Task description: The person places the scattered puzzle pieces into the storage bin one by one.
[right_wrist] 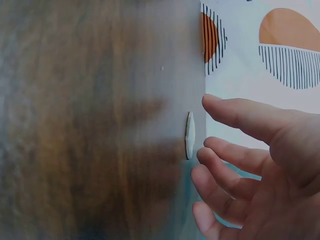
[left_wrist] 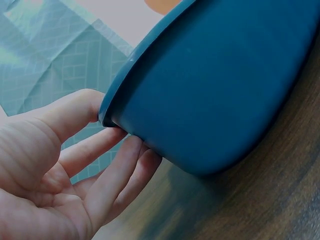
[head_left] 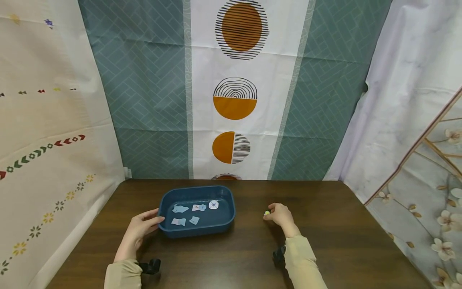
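Note:
A dark blue rounded tray (head_left: 196, 231) stands on the table, with several small pale paper-like pieces (head_left: 180, 208) lying flat on its bottom. My left hand (head_left: 138, 230) grips the tray's left end, thumb over the rim (left_wrist: 112, 107) and fingertips against the outer wall below it. Off to the right, my right hand (head_left: 281, 218) is low over the table beside a small white and yellow piece (head_left: 267, 213). In the right wrist view this flat white piece (right_wrist: 190, 136) lies just ahead of the spread thumb and loosely bent fingers, with a gap between.
The brown wooden table (head_left: 249, 257) ends at a patterned green and white curtain (head_left: 151, 100). Cream cloth (head_left: 54, 160) hangs on the left and a flowered white curtain (head_left: 408, 160) on the right. Both wrists wear black cameras (head_left: 153, 266).

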A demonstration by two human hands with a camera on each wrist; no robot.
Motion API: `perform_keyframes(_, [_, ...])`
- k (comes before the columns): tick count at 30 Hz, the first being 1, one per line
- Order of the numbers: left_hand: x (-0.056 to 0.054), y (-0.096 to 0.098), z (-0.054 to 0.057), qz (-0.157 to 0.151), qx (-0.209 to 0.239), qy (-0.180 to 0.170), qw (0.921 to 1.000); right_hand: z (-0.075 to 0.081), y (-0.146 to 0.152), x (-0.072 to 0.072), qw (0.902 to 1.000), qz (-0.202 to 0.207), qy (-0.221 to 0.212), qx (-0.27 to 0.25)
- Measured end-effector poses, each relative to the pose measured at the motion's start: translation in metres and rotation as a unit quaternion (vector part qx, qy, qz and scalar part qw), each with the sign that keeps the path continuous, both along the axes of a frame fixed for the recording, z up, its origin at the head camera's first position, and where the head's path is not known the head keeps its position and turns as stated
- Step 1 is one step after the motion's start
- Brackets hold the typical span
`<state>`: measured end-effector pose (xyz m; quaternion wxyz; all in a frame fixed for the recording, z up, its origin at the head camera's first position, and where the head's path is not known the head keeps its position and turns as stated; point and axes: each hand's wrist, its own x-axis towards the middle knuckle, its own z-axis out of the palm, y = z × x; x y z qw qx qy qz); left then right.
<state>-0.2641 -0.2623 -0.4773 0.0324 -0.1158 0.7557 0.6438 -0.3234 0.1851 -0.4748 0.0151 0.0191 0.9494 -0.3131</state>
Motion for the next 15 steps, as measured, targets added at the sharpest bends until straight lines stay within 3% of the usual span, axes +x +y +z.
perform_keyframes(15, [-0.0008, -0.0009, -0.0026, 0.001, -0.008, 0.009, 0.9999, -0.0057, 0.0009, 0.0017, 0.9998, 0.005, -0.003, 0.021])
